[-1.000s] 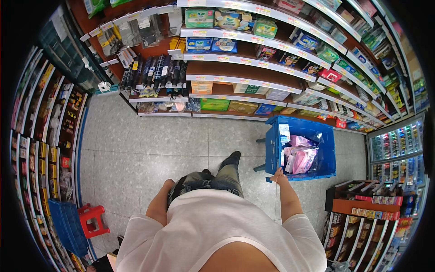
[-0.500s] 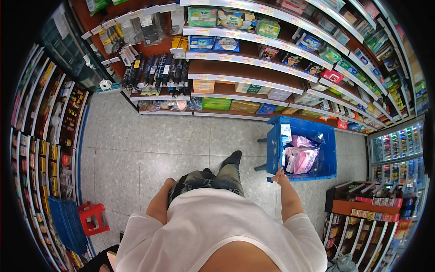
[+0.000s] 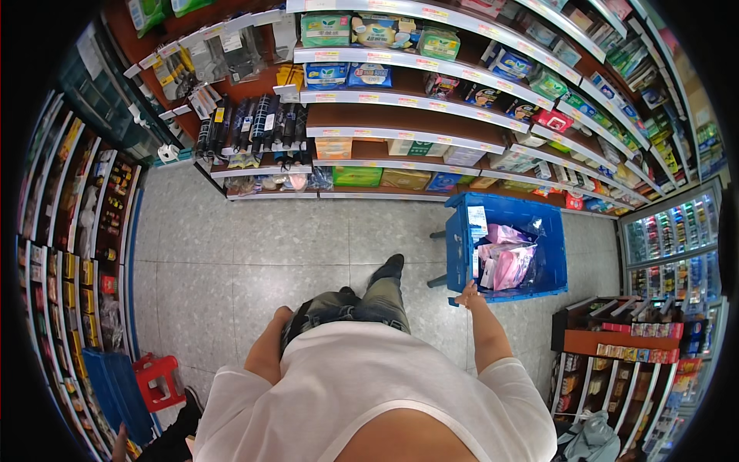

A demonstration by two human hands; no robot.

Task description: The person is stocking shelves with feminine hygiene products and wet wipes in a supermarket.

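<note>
My right hand (image 3: 468, 296) grips the near left corner of a blue plastic crate (image 3: 456, 250) to my right, its fingers at the rim. Inside lie several pink and white plastic packages (image 3: 511, 262) and a white-and-blue box (image 3: 476, 223) along the left wall. The crate rests on something with blue legs (image 3: 437, 282), mostly hidden under it. Down beside my left hip hangs my left hand (image 3: 283, 314), close to my jeans; its fingers are too hidden to read. No object shows in it.
Shelves (image 3: 400, 109) with packaged goods and folded umbrellas (image 3: 262, 123) line the far side. On the left stand a red stool (image 3: 158, 383) and a blue bin (image 3: 115, 385), with another person's hand (image 3: 119, 443) nearby. A low snack rack (image 3: 616, 339) and glass-door fridge (image 3: 670, 239) are right.
The view has shifted slightly, so the crate sits a little further left in the picture. Another person's hand and shoe now show at lower left. My right hand stays on the crate.
</note>
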